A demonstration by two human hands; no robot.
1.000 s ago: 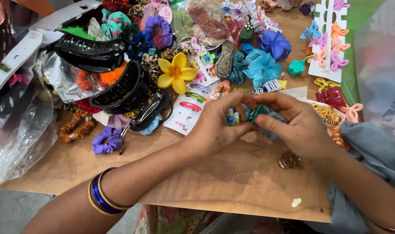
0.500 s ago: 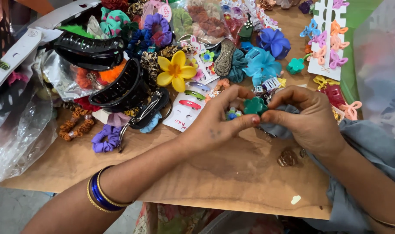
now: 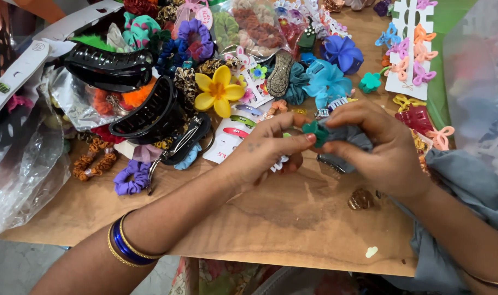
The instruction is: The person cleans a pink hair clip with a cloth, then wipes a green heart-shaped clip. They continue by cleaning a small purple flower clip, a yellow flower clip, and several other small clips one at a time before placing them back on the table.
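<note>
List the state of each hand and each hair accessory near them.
Left hand: pinching the teal clip.
Right hand: gripping the grey scrunchie.
Teal clip: held between both hands.
Grey scrunchie: bunched.
Yellow flower clip: lying flat.
Purple scrunchie: lying loose.

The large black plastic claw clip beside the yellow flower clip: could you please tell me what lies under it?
Under the large black plastic claw clip, a leopard-print fabric scrunchie and a crinkled clear plastic bag with orange fluffy hair ties peek out. Whatever sits directly beneath its body is covered.

small teal clip (image 3: 316,130), pinched above grey scrunchie (image 3: 352,136), over table
</note>
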